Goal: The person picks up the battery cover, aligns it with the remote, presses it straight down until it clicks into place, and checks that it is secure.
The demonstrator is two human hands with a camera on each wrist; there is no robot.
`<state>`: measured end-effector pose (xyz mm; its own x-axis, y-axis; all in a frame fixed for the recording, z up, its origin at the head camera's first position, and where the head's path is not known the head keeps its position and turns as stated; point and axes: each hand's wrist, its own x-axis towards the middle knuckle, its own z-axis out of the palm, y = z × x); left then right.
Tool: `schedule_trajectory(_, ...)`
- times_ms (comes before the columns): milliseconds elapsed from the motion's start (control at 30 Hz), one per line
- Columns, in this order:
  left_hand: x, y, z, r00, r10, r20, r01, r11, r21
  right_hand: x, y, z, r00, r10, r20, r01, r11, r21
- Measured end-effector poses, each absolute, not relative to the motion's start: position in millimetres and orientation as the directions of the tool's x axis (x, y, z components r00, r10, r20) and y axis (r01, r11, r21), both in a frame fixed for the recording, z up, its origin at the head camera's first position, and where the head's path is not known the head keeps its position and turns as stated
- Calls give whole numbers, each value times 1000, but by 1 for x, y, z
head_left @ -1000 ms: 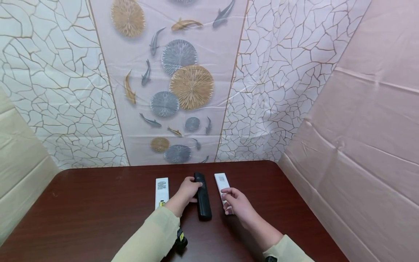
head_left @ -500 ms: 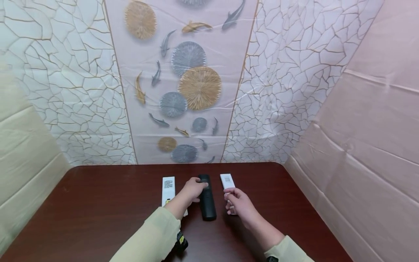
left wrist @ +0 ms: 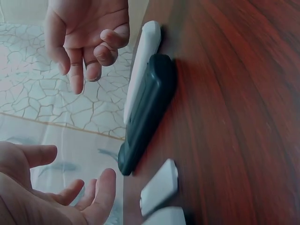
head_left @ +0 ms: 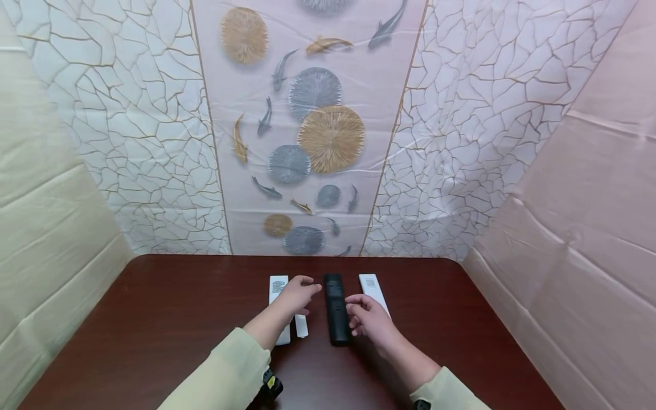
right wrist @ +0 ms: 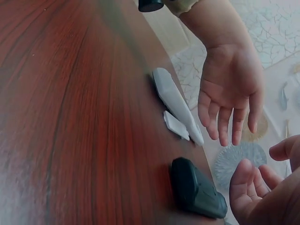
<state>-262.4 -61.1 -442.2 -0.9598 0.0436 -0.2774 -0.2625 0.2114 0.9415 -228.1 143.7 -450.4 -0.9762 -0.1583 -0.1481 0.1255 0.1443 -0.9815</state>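
Observation:
A black remote control [head_left: 336, 313] lies lengthwise on the table between my two hands. Over the table to its left, my left hand [head_left: 296, 297] hovers with loosely bent, spread fingers and nothing in them. Beneath that hand lie a white remote control [head_left: 279, 283] with a printed label and a small white cover piece [head_left: 301, 326], both partly hidden by the hand and wrist. My right hand [head_left: 373, 322], relaxed and holding nothing, has its fingertips beside the black remote's right edge. It hides the near end of a second white remote control [head_left: 372, 287].
The dark red wooden table [head_left: 169, 319] ends at a patterned wall covering [head_left: 328, 136] with fish and round motifs. Pale padded-looking panels [head_left: 579, 256] flank both sides. A small black device [head_left: 270, 387] is strapped at the left wrist.
My left hand has let go of the black remote and drawn off to its left. My right hand has shifted from the right white remote toward the black one. The head view has turned left.

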Motion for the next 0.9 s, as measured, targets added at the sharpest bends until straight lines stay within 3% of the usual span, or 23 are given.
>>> schedule_trajectory(300,-255,-83,-441,-964,77,-255,-227,261,938,-228,133,-451,-968,-218,-123,88,163,-983)
schedule_trajectory(400,-255,-95,-439,-972,64,-226,-181,407,895,-230,129,-450,-962,-255,-96,41,212,-976)
schedule_trajectory(533,-256,-107,-434,-984,23,-179,-117,673,730,-233,125,-449,-947,-319,-37,-73,325,-943)
schedule_trajectory(700,-259,-117,-433,-988,-33,-149,-112,821,560,-235,115,-444,-925,-379,27,-233,509,-828)
schedule_trajectory(900,-264,-127,-445,-983,-85,-161,-157,846,509,-238,96,-446,-894,-447,40,-373,691,-620)
